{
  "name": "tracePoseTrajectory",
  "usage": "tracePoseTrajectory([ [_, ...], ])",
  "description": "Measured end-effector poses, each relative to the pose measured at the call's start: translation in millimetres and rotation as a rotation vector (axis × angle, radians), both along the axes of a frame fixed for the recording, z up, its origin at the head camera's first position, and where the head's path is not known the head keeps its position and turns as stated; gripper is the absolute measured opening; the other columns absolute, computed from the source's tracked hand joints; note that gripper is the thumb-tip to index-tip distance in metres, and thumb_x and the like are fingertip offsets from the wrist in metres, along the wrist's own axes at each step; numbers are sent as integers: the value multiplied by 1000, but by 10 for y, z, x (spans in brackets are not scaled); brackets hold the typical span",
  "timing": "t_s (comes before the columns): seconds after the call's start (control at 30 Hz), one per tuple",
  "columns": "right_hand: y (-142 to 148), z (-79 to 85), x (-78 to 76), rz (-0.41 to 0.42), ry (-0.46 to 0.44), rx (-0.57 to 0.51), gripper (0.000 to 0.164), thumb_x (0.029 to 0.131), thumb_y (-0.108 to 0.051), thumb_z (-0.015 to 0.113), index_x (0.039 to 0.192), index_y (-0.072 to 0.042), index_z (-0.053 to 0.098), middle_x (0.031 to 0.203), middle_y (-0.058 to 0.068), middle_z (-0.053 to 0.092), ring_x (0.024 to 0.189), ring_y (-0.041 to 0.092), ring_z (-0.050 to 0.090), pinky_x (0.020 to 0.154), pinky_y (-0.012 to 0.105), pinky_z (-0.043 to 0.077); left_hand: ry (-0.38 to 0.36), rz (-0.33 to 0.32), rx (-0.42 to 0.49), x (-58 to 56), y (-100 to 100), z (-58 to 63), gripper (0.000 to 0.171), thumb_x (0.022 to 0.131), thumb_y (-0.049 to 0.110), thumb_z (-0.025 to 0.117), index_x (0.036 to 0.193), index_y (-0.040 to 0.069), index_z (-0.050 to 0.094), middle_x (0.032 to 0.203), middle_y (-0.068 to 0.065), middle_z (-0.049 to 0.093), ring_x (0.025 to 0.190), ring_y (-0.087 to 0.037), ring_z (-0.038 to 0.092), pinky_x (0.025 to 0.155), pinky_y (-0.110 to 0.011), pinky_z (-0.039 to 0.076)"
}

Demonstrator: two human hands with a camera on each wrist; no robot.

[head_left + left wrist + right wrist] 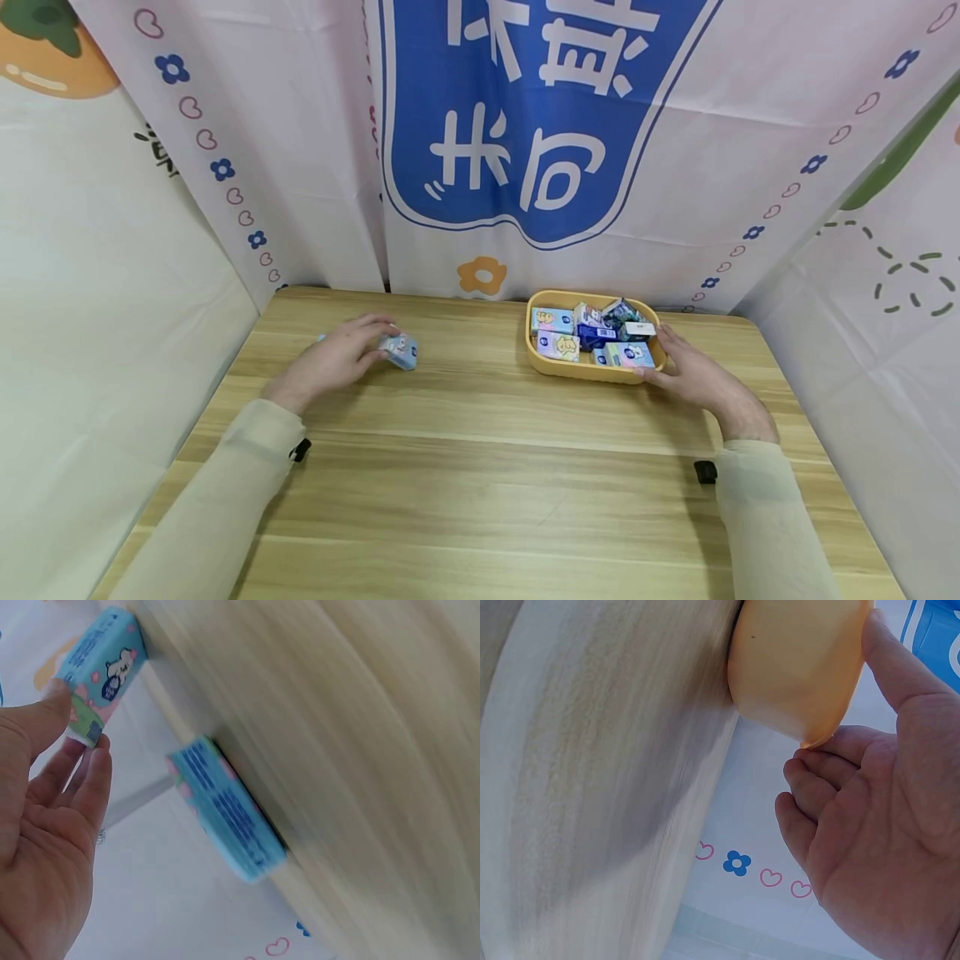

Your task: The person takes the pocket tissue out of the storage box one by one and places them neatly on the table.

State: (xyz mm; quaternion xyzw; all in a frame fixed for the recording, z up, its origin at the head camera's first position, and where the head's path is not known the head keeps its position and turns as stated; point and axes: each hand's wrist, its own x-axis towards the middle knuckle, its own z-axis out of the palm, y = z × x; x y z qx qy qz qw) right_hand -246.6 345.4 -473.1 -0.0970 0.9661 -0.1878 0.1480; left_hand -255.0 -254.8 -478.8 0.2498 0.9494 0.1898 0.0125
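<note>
My left hand (341, 354) pinches a small light-blue tissue pack (401, 351) between thumb and fingers, at the left of the table. In the left wrist view the pack (109, 675) shows a cartoon animal print. A second blue pack (229, 810) stands on the table near that hand; in the head view the hand hides most of it. At the right, my right hand (693, 375) holds the right end of a yellow basket (555, 367), thumb at the near side and fingers round the end. Several small tissue packs (558, 346) lie in the basket, some dark blue.
The wooden table (480, 483) carries the basket near its back edge. Printed white cloth (315, 167) hangs behind the table and on both sides. A black strap piece (705, 472) shows at the right sleeve.
</note>
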Motion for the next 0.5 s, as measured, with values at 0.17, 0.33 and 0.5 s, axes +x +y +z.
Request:
tracePoseTrajectory([
  [0.17,-1,3,7,-5,-7,-4,112,96,-78,51,169,-6,4,178,17,-7,163,51,5,132,69,9,-25,-3,-31,-12,-105,-5,46,104,17,66,149,18,57,162,-13,49,147,-38,50,122,-61,44],
  [0.33,6,-5,11,-2,-8,-8,111,97,-76,52,169,-7,3,178,18,-7,163,52,5,132,70,8,-24,-13,-37,-40,-182,-39,46,103,16,68,148,15,58,156,-12,54,143,-36,54,121,-60,46],
  [0.5,2,1,19,-5,-9,-5,111,97,-76,52,169,-8,2,178,19,-6,163,52,5,132,70,8,-28,-10,-34,-42,-253,-67,46,101,15,70,146,13,58,155,-13,55,144,-37,53,122,-61,44],
])
